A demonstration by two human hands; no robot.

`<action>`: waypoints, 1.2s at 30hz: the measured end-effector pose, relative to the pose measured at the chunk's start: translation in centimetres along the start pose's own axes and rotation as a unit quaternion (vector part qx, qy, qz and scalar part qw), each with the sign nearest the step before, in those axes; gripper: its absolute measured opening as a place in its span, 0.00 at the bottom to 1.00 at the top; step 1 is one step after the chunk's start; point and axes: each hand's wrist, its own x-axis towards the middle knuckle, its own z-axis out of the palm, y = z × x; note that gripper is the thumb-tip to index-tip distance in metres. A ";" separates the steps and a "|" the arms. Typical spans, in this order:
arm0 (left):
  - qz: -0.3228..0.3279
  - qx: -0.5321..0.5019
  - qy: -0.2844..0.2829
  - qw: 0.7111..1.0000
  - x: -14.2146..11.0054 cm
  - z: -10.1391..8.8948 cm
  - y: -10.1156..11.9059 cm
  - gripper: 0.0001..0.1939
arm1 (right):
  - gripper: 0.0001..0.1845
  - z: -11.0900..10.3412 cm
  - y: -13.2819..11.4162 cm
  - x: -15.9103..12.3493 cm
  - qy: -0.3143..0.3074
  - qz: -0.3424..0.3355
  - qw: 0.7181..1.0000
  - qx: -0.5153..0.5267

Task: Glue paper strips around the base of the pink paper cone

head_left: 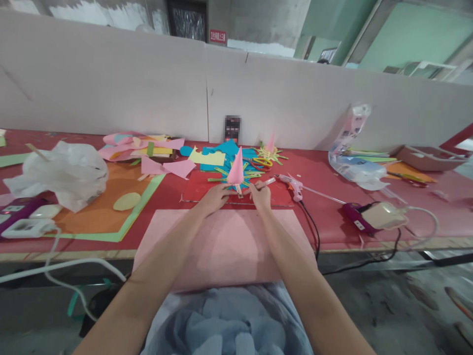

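One pink paper cone [235, 170] stands upright on the red mat [275, 197], its long axis vertical and its tip pointing straight up; green and yellow paper strips [221, 172] spread out from its base like rays. The left hand [213, 198] lies at the left foot of the cone, fingers bent and touching the base, but whether it really pinches something I cannot tell. The right hand [260, 193] is just beside the base on the right and grasps one thin pale stick [268, 183], which points to the right and slightly away. Behind it there is a second, smaller pink cone [271, 143] — also upright, on its own star of strips. One glue gun [291, 183] lies on the red table [325, 222] just right of the mat, with a black cable. One large pink sheet [225, 241] lies under the forearms — it hangs over the table edge. Far left sits one crumpled white plastic bag [62, 172].
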 end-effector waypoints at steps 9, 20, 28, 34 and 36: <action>0.002 -0.001 0.001 1.000 0.0 0.0 0.0 0.22 | 0.16 0.0 -0.2 -0.1 0.004 -0.011 1.000 -0.014; 0.002 -0.012 0.003 1.000 0.0 -0.1 0.2 0.22 | 0.15 0.2 0.2 0.1 -0.004 0.002 1.000 0.005; -0.002 -0.009 0.000 1.000 0.0 0.0 0.0 0.22 | 0.15 0.0 -0.2 -0.2 -0.003 -0.004 1.000 0.005; -0.001 -0.008 -0.001 1.000 0.0 0.1 0.0 0.21 | 0.16 -0.1 -0.5 -0.3 0.000 -0.011 1.000 -0.012; 0.000 -0.007 0.001 1.000 0.0 0.1 0.0 0.21 | 0.16 -0.1 -0.4 -0.2 -0.001 -0.012 1.000 -0.014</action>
